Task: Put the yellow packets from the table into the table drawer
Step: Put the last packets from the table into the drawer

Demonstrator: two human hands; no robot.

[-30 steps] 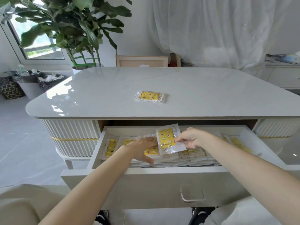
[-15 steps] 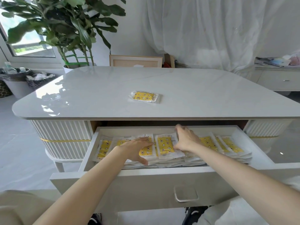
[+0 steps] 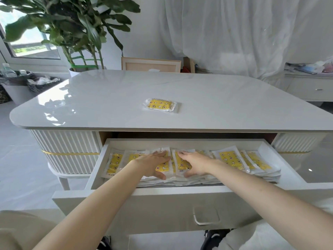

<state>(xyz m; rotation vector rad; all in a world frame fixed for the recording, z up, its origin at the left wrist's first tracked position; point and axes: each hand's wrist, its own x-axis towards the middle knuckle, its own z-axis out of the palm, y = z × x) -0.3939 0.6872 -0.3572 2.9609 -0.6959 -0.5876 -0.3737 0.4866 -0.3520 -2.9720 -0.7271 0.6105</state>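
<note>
Glossy pale-grey stone forms the top of the rounded table (image 3: 216, 98), and a single yellow packet in a clear plastic wrapper (image 3: 161, 105) lies flat on it, near the middle and well back from the front edge. Below that edge the white table drawer (image 3: 162, 199) stands pulled far out, its curved metal handle (image 3: 206, 216) showing on the front panel. Inside, the drawer floor is covered by a layered row of yellow packets with star and face prints (image 3: 228, 157), overlapping one another from the left wall to the right wall and stacked several deep.

Both bare forearms reach in over the drawer front. The left hand (image 3: 154, 164) lies palm down on the packets just left of centre, fingers stretched flat and slightly spread, thumb along the near edge of the stack. The right hand (image 3: 193, 164) lies palm down just beside it on the neighbouring packet, fingers extended toward the drawer's back wall and thumb splayed toward the person. Neither hand appears to grip anything, though what sits under the palms is hidden. The two hands are close but not touching.

Behind the table stand a large green leafy plant in a white pot (image 3: 72, 33) and a sheer white curtain (image 3: 234, 33).
</note>
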